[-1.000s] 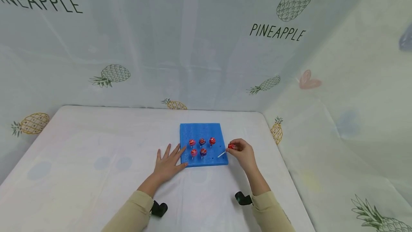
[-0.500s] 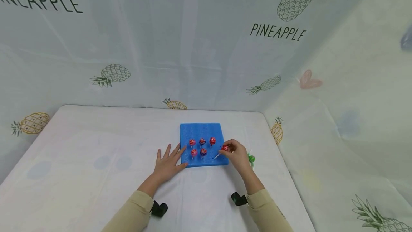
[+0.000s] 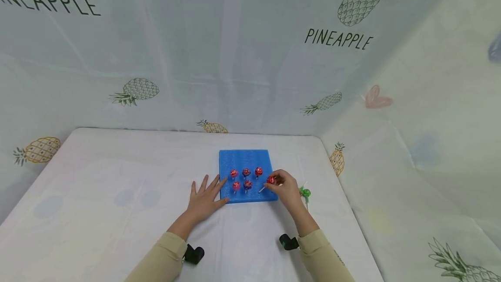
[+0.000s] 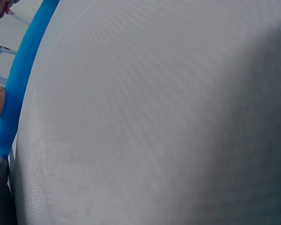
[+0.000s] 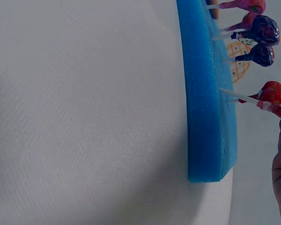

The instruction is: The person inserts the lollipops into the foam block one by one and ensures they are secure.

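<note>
A blue foam block (image 3: 244, 159) lies on the white-covered table. Several red and purple-blue wrapped lollipops (image 3: 247, 184) stand in it in two rows, heads up. With fingers spread, my left hand (image 3: 204, 201) rests on the block's left side and near left corner. My right hand (image 3: 288, 191), over the block's right part, pinches a red lollipop (image 3: 270, 180) by its wrapped head. That lollipop is tilted, its white stick (image 5: 241, 96) slanting to the block, with the tip right at the top surface in the right wrist view.
A green lollipop (image 3: 306, 193) lies on the table to the right, partly hidden behind my right wrist. Black wrist cameras (image 3: 194, 254) stick out from both sleeves. A pineapple-print curtain (image 3: 250, 55) hangs behind the table (image 3: 129, 169) and along its right side.
My right hand has moved left with the red lollipop, from the block's right edge to over its surface. The green lollipop has come into view behind the wrist. The left hand stays put.
</note>
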A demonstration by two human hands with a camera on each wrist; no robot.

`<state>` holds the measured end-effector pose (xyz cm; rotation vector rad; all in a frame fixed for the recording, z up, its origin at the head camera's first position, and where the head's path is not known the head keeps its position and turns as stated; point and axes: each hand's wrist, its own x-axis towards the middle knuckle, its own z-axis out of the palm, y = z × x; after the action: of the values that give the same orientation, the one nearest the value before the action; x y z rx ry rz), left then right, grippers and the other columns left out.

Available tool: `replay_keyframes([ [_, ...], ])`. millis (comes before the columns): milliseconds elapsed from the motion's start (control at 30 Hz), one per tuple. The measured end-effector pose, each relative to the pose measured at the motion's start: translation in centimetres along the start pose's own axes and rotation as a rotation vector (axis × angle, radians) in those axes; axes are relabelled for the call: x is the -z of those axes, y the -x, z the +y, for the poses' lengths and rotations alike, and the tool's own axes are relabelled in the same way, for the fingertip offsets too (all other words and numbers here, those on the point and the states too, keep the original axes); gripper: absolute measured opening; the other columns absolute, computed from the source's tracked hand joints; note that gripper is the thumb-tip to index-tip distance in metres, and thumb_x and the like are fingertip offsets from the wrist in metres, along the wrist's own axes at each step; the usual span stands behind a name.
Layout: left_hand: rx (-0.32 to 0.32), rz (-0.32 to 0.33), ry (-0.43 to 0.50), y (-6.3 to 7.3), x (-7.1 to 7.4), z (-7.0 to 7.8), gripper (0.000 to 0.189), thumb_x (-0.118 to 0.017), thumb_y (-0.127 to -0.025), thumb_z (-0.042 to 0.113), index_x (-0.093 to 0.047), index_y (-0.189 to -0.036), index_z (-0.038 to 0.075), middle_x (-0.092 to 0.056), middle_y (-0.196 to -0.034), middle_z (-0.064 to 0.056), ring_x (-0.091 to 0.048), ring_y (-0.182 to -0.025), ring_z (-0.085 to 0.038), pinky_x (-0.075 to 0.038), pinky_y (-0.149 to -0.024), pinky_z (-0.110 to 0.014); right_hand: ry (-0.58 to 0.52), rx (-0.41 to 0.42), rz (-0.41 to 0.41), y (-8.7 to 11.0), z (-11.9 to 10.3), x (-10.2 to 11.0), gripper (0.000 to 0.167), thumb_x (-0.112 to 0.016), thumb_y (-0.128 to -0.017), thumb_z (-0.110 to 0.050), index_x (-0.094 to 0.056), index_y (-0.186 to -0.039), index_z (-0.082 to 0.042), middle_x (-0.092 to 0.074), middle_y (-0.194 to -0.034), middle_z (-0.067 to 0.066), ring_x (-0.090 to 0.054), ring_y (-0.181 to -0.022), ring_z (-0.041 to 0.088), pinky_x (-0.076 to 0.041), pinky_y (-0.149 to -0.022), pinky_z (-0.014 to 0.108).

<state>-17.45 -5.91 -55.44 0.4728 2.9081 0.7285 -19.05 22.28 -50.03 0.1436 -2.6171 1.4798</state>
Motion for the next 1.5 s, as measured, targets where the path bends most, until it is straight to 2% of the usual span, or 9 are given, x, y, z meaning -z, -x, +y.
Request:
replay_keyframes([
  [233,-0.002,0.006,0.005,0.00,-0.02,0.01,0.073,-0.053,-0.093,0.058,-0.030,-0.155,0.025,-0.023,-0.160,-0.007,-0.002,-0.147,-0.041,0.010,-0.107,-0.068,0.057,0.071,-0.041,0.09,-0.26,-0.06,0.028,-0.083,-0.078,-0.009,-0.070,-0.102,-0.005,-0.062,-0.088,-0.002,-0.057,-0.079,0.017,-0.052,-0.069,0.027],
  [500,0.004,0.006,0.011,0.04,0.08,0.11,0.072,-0.053,-0.093,0.057,-0.031,-0.154,0.026,-0.024,-0.160,-0.007,-0.002,-0.147,-0.041,0.010,-0.107,-0.068,0.045,0.127,-0.090,-0.08,-0.32,0.06,0.028,-0.081,-0.079,-0.007,-0.070,-0.105,-0.003,-0.061,-0.089,-0.002,-0.058,-0.079,0.017,-0.054,-0.074,0.038],
  [867,0.005,0.006,0.010,0.11,0.18,0.24,0.072,-0.053,-0.093,0.057,-0.031,-0.154,0.025,-0.024,-0.160,-0.007,-0.002,-0.147,-0.041,0.010,-0.107,-0.068,0.080,0.153,-0.102,-0.19,-0.71,-0.08,0.029,-0.082,-0.080,-0.011,-0.071,-0.106,-0.003,-0.062,-0.092,-0.004,-0.055,-0.081,0.024,-0.049,-0.069,0.032],
  [1000,0.004,0.005,0.016,0.16,0.30,0.33,0.072,-0.054,-0.093,0.057,-0.031,-0.154,0.025,-0.024,-0.160,-0.007,-0.002,-0.146,-0.041,0.010,-0.107,-0.068,0.104,0.165,-0.102,-0.24,-0.74,-0.16,0.029,-0.082,-0.079,-0.013,-0.071,-0.105,-0.004,-0.062,-0.092,-0.006,-0.055,-0.081,0.023,-0.047,-0.067,0.028],
  [1300,0.003,0.009,0.010,0.13,0.12,0.13,0.073,-0.053,-0.093,0.058,-0.031,-0.155,0.026,-0.024,-0.160,-0.007,-0.002,-0.147,-0.040,0.010,-0.107,-0.067,0.114,0.158,-0.113,-0.45,-0.76,-0.40,0.028,-0.083,-0.079,-0.013,-0.073,-0.104,-0.005,-0.060,-0.088,-0.007,-0.053,-0.081,0.020,-0.045,-0.067,0.030],
  [1500,0.000,0.011,0.013,0.13,0.09,0.09,0.072,-0.053,-0.094,0.058,-0.031,-0.154,0.025,-0.024,-0.160,-0.007,-0.002,-0.147,-0.041,0.010,-0.107,-0.068,0.123,0.152,-0.122,-0.50,-0.67,-0.56,0.028,-0.083,-0.078,-0.013,-0.073,-0.104,-0.006,-0.059,-0.087,-0.006,-0.055,-0.080,0.030,-0.044,-0.065,0.030],
])
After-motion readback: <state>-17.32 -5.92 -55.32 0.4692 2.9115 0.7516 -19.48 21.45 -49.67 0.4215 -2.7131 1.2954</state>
